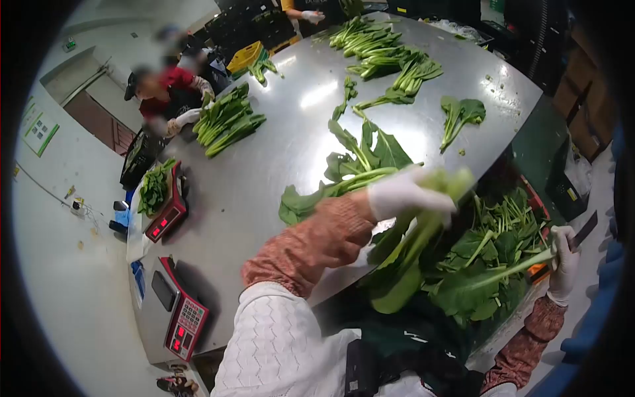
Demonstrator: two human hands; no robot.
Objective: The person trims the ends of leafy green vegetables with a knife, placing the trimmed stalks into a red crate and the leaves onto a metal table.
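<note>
My left hand [410,193], in a white glove, is closed around a bunch of leafy greens [403,264] at the table's near edge; the stem ends blur with motion. At the right, my gloved right hand [563,264] grips a knife [585,229], its dark blade pointing up and outward. A single leafy stalk [489,281] runs from the fingers of that hand over a container of cut greens [506,228]. Loose greens [360,159] lie on the metal table [278,178] just beyond my left hand.
Two red scales [187,321] [173,210] stand at the left, the farther bearing greens [155,188]. A co-worker in red [175,89] touches a pile of greens [225,122]. Another gloved person [312,16] is at the far edge. More greens [377,49] lie at the back.
</note>
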